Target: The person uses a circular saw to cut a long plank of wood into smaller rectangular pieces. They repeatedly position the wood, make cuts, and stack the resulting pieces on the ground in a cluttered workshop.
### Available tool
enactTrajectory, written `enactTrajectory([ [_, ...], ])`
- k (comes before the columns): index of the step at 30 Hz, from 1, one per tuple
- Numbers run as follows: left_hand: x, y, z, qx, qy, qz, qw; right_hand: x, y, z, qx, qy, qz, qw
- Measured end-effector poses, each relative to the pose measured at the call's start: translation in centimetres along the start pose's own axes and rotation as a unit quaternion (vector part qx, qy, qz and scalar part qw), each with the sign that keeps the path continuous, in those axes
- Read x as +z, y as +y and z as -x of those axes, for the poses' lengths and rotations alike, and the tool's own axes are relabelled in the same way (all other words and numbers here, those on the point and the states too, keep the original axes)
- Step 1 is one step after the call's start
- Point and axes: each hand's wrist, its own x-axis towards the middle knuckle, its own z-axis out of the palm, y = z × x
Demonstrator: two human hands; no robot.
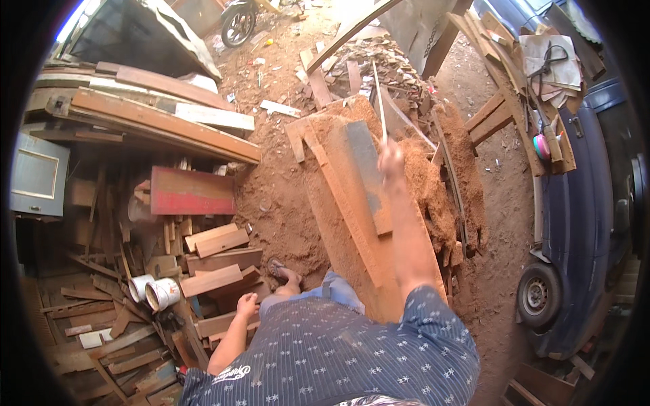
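My right hand (391, 162) reaches forward over a workbench (325, 203) coated in sawdust. Its fingers are closed round the near end of a long, thin, pale wooden strip (379, 98), which points away from me. Just left of that hand lies a flat board (365, 169), grey on most of its top and orange-brown at the near end. A long narrow plank (342, 203) runs beside it on the bench. My left hand (248, 306) hangs low at my left side with curled fingers, near stacked wood blocks (213, 279); nothing shows in it.
Heaped sawdust (423, 183) covers the bench's right side, with wood scraps (379, 71) beyond. Stacked planks (162, 118), a red panel (193, 191) and white buckets (162, 294) stand left. A dark blue vehicle (575, 203) is at right, a motorbike wheel (238, 25) far off.
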Motion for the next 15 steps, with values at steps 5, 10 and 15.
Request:
enactTrajectory([
  [5, 1.7, 4.4, -1.2, 0.056, 0.002, 0.024, 0.998, 0.1, -6.1, -4.0, -0.100, -0.003, 0.077, 0.992],
  [10, 4.2, 12.1, -0.5, 0.156, -0.043, 0.109, 0.981, -2.5, 8.3, 7.8, -0.086, -0.047, 0.429, 0.898],
  [15, 6.4, 17.6, 1.7, 0.225, -0.106, 0.067, 0.966, -5.1, 19.1, 21.3, 0.084, -0.103, 0.623, 0.771],
])
